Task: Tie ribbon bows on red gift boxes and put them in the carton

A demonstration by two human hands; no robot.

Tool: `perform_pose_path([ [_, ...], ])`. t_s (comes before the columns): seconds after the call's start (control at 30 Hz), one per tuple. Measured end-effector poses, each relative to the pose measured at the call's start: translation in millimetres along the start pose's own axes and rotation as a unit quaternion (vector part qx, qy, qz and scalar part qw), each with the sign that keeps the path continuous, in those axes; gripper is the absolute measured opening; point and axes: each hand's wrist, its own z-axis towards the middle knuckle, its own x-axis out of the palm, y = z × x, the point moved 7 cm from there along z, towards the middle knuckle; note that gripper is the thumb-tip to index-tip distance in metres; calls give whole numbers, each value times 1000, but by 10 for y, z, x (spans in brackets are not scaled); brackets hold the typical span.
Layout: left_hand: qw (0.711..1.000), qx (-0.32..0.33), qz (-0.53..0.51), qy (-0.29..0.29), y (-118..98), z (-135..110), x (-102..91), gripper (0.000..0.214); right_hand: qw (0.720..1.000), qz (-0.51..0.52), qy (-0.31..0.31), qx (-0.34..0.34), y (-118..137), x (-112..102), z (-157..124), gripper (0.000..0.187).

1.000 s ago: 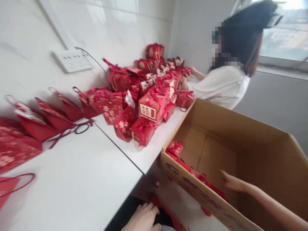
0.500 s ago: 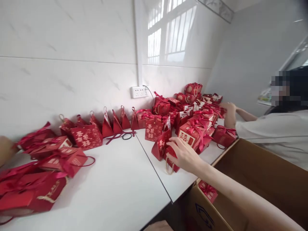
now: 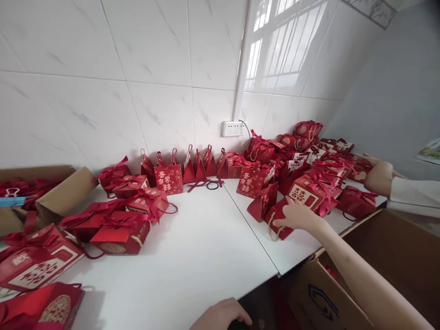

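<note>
My right hand (image 3: 298, 217) reaches in from the lower right, its fingers closed on the top of a small red gift box (image 3: 279, 225) with a twisted rope handle. This box stands on the white table, beside a red triangular gift box (image 3: 263, 201) and a larger gift box with a cream label (image 3: 305, 195). At the bottom edge, my left hand (image 3: 220, 315) is partly cut off. Its fingers are curled near something dark by the table edge; what they hold, if anything, is hidden.
Red gift boxes (image 3: 117, 233) with ribbons lie on the left, near an open carton (image 3: 65, 188). Triangular boxes (image 3: 197, 167) line the wall by a ribbon and black ring (image 3: 212, 185). Open cardboard cartons (image 3: 319, 293) stand lower right. Another person's hand (image 3: 378, 174) touches the far-right pile.
The view has turned left, showing more boxes and a carton there. My right hand has closed on the rope-handled box. More of my left hand shows. A blurred hand at far left is gone.
</note>
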Motion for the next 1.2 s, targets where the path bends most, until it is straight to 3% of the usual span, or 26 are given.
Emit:
perform_pose_path([
  [0.1, 1000, 16, 7, 14, -100, -117, -33, 28, 999, 14, -23, 21, 0, 202, -128, 36],
  [0.2, 1000, 5, 0, 18, -121, -204, -38, 29, 991, 102, -86, 28, -53, 319, -191, 36],
  [0.33, 1000, 14, -25, -4, -111, -282, -58, 28, 974, 176, -138, 15, -52, 391, -290, 49],
  [0.4, 997, 38, -57, -43, -98, -303, -117, 28, 960, 239, -149, -11, 46, 371, -383, 59],
  [0.47, 985, 61, -97, -125, -58, -319, -244, 34, 910, 388, -135, -60, 230, 333, -489, 63],
  [0.57, 941, 96, -140, -292, 20, -387, -501, 60, 775, 622, -45, -102, 623, 338, -612, 52],
  [0.63, 909, 131, -146, -369, 12, -458, -637, 77, 708, 701, -5, -88, 891, 380, -660, 43],
  [0.73, 880, 186, -134, -415, -116, -586, -769, 78, 656, 752, -18, -58, 1201, 463, -696, 44],
  [0.83, 868, 206, -135, -431, -260, -725, -834, 70, 632, 772, -7, -68, 1470, 567, -705, 44],
  [0.9, 865, 199, -140, -439, -298, -794, -845, 66, 640, 763, 8, -89, 1600, 588, -694, 50],
  [1.0, 849, 188, -140, -473, -236, -878, -866, 61, 687, 714, 2, -133, 1697, 452, -678, 58],
  [1.07, 806, 189, -147, -542, -109, -984, -924, 56, 706, 690, -2, -160, 1735, 292, -700, 55],
  [1.13, 744, 184, -155, -623, 51, -1114, -981, 48, 729, 663, -23, -169, 1750, 128, -760, 48],
  [1.2, 722, 161, -148, -657, 179, -1160, -1004, 43, 799, 571, -89, -162, 1756, -16, -863, 56],
])
